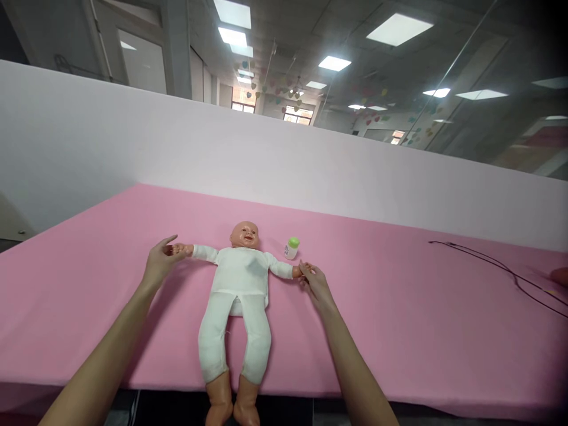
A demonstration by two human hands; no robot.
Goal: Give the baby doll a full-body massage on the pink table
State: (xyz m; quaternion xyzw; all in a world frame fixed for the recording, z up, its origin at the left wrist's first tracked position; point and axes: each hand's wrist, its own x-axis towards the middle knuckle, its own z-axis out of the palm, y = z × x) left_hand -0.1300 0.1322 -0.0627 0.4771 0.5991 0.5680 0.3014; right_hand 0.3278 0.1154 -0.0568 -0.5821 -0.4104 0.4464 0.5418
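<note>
- Reference: clock centred on the baby doll (237,278), head at 12, feet at 6. The doll lies face up on the pink-covered counter (399,337), dressed in a white suit, with its bare feet past the near edge.
- Left grip (162,260): at 9 o'clock, fingers and thumb clamped on the doll's outstretched hand (178,250).
- Right grip (313,281): at 3 o'clock, fingers clamped on the doll's other hand (296,271).
- Small white bottle (291,248): at 1 o'clock, upright, green cap, just beside the doll's arm. Neither grip touches it.
- Current state: both doll arms are extended sideways and held; the bottle stands free.
- Surroundings: a black cable (488,267) lies well apart at 3 o'clock. Another person's fingertip (560,276) shows at the frame edge. A pale backdrop (222,142) rises behind the counter.
</note>
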